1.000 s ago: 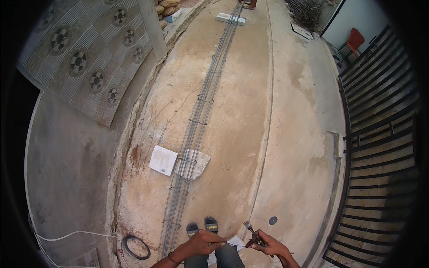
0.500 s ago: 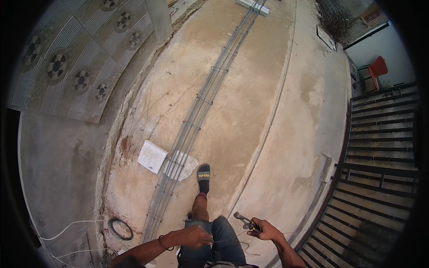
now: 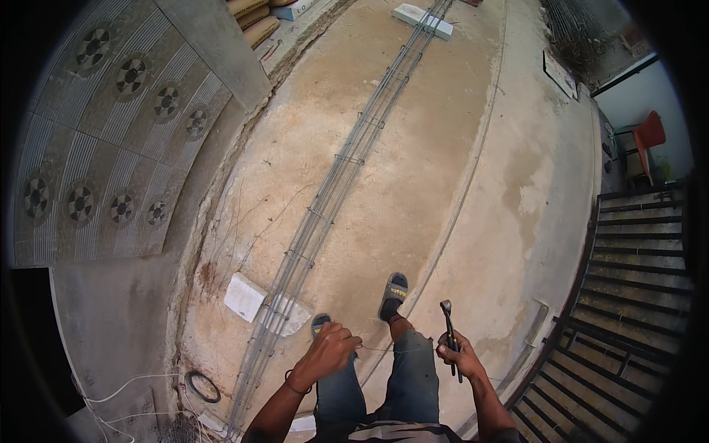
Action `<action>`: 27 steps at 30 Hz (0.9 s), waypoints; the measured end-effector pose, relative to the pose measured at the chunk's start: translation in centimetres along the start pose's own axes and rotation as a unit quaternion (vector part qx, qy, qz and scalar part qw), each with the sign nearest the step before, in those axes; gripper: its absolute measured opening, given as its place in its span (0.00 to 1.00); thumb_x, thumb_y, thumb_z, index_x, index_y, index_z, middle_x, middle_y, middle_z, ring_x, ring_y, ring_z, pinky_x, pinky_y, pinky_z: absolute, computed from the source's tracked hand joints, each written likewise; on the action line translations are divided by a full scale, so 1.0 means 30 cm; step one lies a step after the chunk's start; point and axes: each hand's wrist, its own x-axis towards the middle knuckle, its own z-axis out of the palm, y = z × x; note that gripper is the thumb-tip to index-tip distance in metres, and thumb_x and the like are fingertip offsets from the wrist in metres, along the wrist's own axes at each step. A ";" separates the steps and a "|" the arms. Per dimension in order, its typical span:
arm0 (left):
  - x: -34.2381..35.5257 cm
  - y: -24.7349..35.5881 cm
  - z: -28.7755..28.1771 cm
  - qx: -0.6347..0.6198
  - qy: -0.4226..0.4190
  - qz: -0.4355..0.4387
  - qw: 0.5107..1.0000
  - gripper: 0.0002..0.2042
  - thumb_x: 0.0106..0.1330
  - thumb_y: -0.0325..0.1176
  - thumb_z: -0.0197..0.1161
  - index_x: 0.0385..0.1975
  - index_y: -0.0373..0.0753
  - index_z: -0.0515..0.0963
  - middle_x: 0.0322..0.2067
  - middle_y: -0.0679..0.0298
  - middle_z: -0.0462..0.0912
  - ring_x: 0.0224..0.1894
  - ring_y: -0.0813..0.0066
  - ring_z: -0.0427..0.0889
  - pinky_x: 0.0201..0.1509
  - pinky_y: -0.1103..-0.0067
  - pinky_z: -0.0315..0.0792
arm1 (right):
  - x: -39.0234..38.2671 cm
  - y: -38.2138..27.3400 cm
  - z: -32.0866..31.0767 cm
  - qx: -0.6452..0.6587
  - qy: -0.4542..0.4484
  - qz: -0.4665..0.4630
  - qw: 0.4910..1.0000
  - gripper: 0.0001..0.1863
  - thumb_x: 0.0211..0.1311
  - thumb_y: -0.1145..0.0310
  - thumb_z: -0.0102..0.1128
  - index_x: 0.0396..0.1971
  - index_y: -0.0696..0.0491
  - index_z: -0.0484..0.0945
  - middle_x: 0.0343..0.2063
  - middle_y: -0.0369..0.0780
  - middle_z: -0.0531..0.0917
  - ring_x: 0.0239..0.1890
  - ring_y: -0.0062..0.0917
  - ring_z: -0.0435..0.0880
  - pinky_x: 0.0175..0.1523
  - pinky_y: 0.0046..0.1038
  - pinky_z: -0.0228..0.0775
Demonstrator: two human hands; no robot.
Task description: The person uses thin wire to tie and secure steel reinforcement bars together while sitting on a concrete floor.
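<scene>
My right hand point(image 3: 459, 356) is closed round a pair of pincers point(image 3: 447, 317) with yellow and black grips, their metal head pointing up and away from me. Between my two hands runs a thin wire point(image 3: 388, 348), and the fingers of my left hand point(image 3: 330, 356) are pinched on its left end. Whether its right end is held by the fingers of the right hand cannot be made out. To the left of my legs, a long rebar cage point(image 3: 314, 214) of thin steel bars and stirrups stretches away from me, apart from both hands.
White blocks point(image 3: 245, 297) lie under and beside the cage, with another block point(image 3: 436, 22) at its far end. A black coil point(image 3: 202, 386) and pale cables sit at lower left. Patterned tiles point(image 3: 133, 133) line the left; a dark metal gate point(image 3: 620, 325) and red chair point(image 3: 650, 131) stand right.
Both hands have moved forward, and the wire is now stretched between them. The pincers have turned more upright. My view has shifted, and both feet now show.
</scene>
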 end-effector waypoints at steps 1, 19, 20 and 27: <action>0.049 0.013 0.018 0.005 -0.017 -0.050 0.999 0.04 0.57 0.30 0.69 0.28 0.36 0.85 0.25 0.61 0.80 0.36 0.63 0.78 0.48 0.66 0.70 | 0.019 -0.036 -0.046 0.005 0.015 -0.027 1.000 0.13 0.62 0.66 0.69 0.35 0.51 0.72 0.21 0.29 0.70 0.20 0.12 0.63 0.25 0.18 0.53; 1.040 -0.313 0.144 0.070 0.077 -0.133 0.986 0.03 0.58 0.25 0.58 0.28 0.37 0.79 0.27 0.55 0.78 0.42 0.58 0.80 0.51 0.64 0.72 | 0.777 -0.880 -0.509 -0.325 0.030 -0.119 0.938 0.15 0.64 0.64 0.68 0.37 0.53 0.70 0.23 0.29 0.71 0.28 0.14 0.67 0.35 0.20 0.60; 1.084 -0.363 0.169 0.100 0.103 -0.113 0.983 0.03 0.58 0.26 0.57 0.29 0.38 0.78 0.28 0.56 0.77 0.44 0.60 0.78 0.52 0.62 0.71 | 0.863 -0.908 -0.538 -0.335 0.017 -0.087 0.938 0.15 0.68 0.60 0.64 0.37 0.53 0.70 0.25 0.31 0.73 0.30 0.15 0.69 0.37 0.21 0.63; 1.399 -0.726 0.411 0.136 0.103 -0.087 0.982 0.07 0.57 0.26 0.58 0.32 0.35 0.82 0.34 0.62 0.79 0.44 0.67 0.75 0.51 0.72 0.68 | 1.666 -0.900 -0.852 -0.555 0.087 -0.104 0.821 0.24 0.73 0.46 0.52 0.39 0.56 0.66 0.28 0.43 0.78 0.29 0.31 0.78 0.36 0.35 0.70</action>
